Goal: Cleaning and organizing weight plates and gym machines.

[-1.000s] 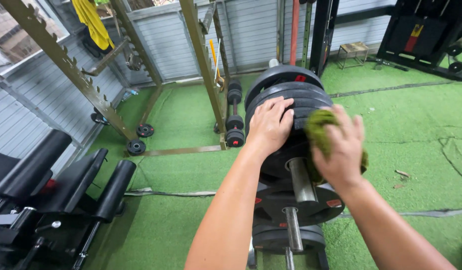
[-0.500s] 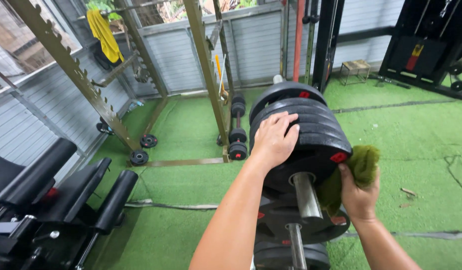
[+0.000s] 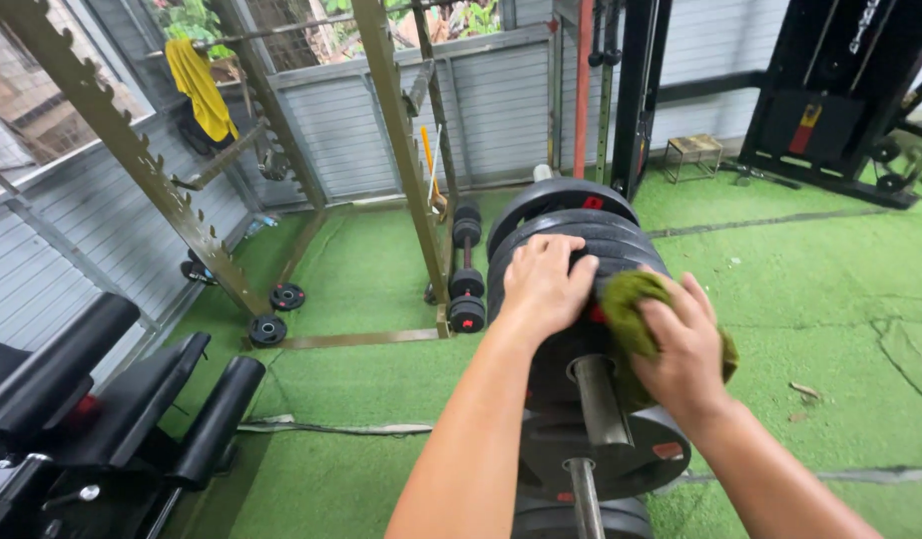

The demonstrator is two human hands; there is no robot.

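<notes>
Several black weight plates [image 3: 571,222] stand stacked on a steel peg [image 3: 593,397] of a storage rack in front of me. My left hand [image 3: 543,284] lies flat on the top edge of the nearest plates, fingers spread over them. My right hand [image 3: 681,344] presses a green cloth [image 3: 626,299] against the face of the front plate, just right of the peg. Lower plates [image 3: 606,454] sit on a second peg beneath.
A tan squat rack [image 3: 401,150] stands behind on green turf [image 3: 800,269], with dumbbells [image 3: 468,284] at its base and small plates [image 3: 268,329] at left. Black padded benches [image 3: 112,399] fill the lower left. A yellow towel [image 3: 194,75] hangs at the back; a black machine [image 3: 840,90] is at right.
My right hand brought the green cloth from the plate's lower right edge back up onto its face. My left hand stayed on top of the plates.
</notes>
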